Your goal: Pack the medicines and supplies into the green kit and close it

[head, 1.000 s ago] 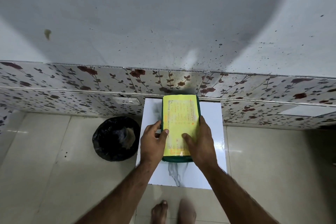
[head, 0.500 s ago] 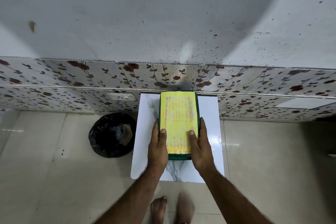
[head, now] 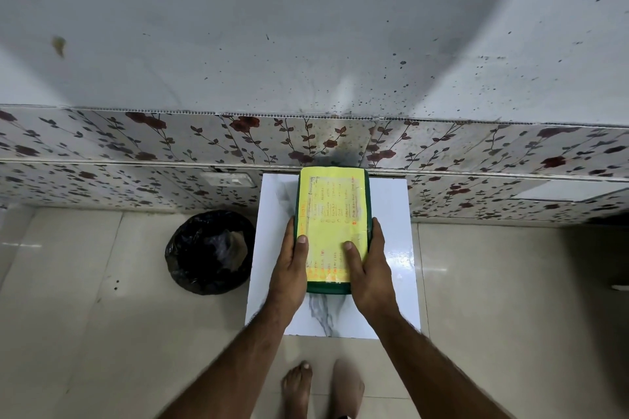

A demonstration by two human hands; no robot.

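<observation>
The green kit [head: 332, 201] lies shut on a small white marble-patterned table [head: 391, 248], its lid covered by a yellow printed label. My left hand [head: 292, 265] grips the kit's left side with the thumb resting on the label. My right hand [head: 369, 269] grips the right side, its thumb also on the label. Both hands hold the near half of the kit. No medicines or supplies are visible outside it.
A bin lined with a black bag [head: 211, 252] stands on the floor left of the table. A wall with floral tiles [head: 170, 146] runs right behind the table. My bare feet [head: 320, 388] stand on the beige floor tiles in front.
My hands slid from lying across the lid to gripping the kit's two long sides. The kit stays in place on the table.
</observation>
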